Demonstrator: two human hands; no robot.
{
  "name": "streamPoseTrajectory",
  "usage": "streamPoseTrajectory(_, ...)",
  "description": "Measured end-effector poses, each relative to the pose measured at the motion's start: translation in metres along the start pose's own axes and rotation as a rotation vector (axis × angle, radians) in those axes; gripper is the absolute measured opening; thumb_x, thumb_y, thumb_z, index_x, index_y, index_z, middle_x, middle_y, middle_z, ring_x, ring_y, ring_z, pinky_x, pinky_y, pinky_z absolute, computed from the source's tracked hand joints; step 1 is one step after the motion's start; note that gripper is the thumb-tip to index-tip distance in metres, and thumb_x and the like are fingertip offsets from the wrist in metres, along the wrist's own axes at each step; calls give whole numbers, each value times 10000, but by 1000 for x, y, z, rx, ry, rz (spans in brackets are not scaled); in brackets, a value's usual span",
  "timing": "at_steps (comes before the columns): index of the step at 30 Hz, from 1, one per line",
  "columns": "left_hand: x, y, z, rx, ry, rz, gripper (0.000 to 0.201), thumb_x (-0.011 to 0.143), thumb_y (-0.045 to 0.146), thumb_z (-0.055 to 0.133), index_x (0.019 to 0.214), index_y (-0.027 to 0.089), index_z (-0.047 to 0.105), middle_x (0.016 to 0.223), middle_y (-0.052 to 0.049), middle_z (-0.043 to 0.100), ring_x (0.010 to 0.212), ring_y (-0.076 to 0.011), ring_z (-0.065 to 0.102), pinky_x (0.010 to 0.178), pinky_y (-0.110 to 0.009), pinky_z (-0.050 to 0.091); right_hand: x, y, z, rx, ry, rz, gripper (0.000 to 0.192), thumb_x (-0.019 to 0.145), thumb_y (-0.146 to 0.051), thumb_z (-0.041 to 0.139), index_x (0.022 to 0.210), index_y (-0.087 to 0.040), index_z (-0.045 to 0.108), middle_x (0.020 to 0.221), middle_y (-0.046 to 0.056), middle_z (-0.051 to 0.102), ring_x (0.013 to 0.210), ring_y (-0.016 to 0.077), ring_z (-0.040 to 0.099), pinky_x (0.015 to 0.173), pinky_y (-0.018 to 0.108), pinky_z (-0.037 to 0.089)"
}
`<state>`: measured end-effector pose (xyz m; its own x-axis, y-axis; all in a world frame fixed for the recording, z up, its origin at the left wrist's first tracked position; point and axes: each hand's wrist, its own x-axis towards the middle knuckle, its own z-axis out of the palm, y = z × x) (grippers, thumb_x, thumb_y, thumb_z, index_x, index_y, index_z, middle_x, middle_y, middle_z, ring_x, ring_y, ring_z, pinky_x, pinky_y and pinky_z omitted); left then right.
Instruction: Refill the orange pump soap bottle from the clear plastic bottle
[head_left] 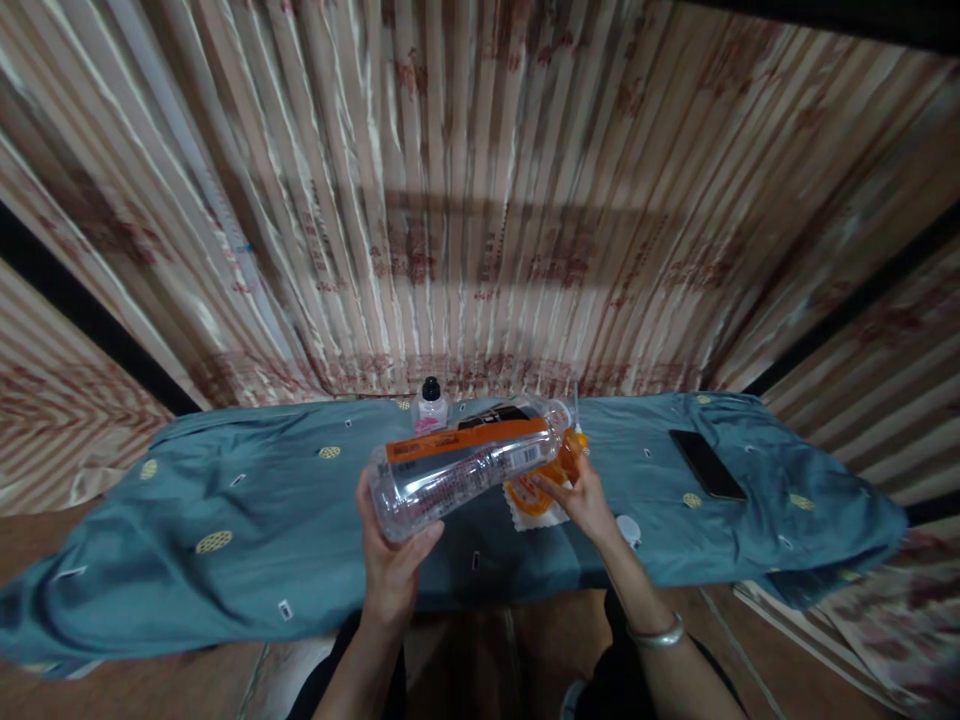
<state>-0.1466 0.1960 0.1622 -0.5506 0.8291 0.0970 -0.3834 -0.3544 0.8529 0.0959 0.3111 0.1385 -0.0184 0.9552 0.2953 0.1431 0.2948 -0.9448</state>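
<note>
— Backdrop and surface?
— Striped curtain (480, 200) with a faded reddish pattern on all sides; in front, one bench (225, 490) draped in teal cloth with small yellow and white motifs.

— Item in hand?
— One clear plastic bottle (469, 462) with an orange label, lying on its side in the air above the bench's near edge. Long axis runs from its base, low and near the person, up and away toward its neck on the right.

— Hands?
— Left hand (394, 560) clamped around the base end, thumb across the front. Right hand (581, 495) at the neck end, fingers bent toward the mouth and an orange wrapper (536, 490) just beneath; whether they grip the neck I cannot tell. Each hand sits at one end; the left carries the weight. Silver bangle (658, 634) on the right wrist.

— Other entries?
— Small black-capped bottle (430, 405) upright at the far edge, behind the big one. White cap (628, 529) near the front edge, just beside the right wrist. Dark phone (706, 463) flat toward the right end, well apart.
</note>
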Motion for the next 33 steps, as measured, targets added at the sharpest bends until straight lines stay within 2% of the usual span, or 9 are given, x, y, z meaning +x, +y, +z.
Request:
streamPoseTrajectory(4,3,-1,-3,10,-28,-2,973,618,251,925,1465,351,455,1448,-64,599,1278,-250,618,1100,-392,482,-1,1,5,35,23,12,756,700,-496,858,1345,-230,567,1274,117,739,1153,329,721,1024,505,577)
streamPoseTrajectory(12,7,-1,1,9,-39,36,901,616,256,924,1407,363,505,1379,-23,641,1224,-201,632,1040,-302,508,-1,9,13,75,67,19,734,698,-535,842,1297,-208,573,1201,133,765,1082,333,749,968,506,610)
streamPoseTrajectory(18,10,-1,1,39,-18,49,851,613,302,920,1373,341,539,1321,-35,658,1183,-231,655,1027,-337,526,-2,10,13,60,83,27,677,695,-514,834,1249,-212,589,1201,134,758,1074,330,750,968,504,607)
streamPoseTrajectory(22,14,-5,1,-1,-28,26,901,563,277,946,1362,331,535,1328,-36,652,1192,-230,647,1020,-346,529,-1,8,13,24,97,15,642,683,-532,831,1193,-211,611,1173,129,769,1076,331,748,974,507,603)
streamPoseTrajectory(27,15,-4,3,-25,-36,27,926,565,243,947,1381,343,523,1370,-16,628,1223,-209,629,1042,-324,502,0,6,14,39,94,4,710,654,-517,848,1235,-200,591,1186,127,770,1086,328,747,1000,530,586)
streamPoseTrajectory(33,14,-3,1,-31,-43,19,919,551,255,952,1366,319,533,1384,-38,619,1242,-230,616,1043,-339,502,-1,10,15,79,73,10,718,680,-480,842,1277,-198,559,1247,142,744,1137,325,730,1026,522,573)
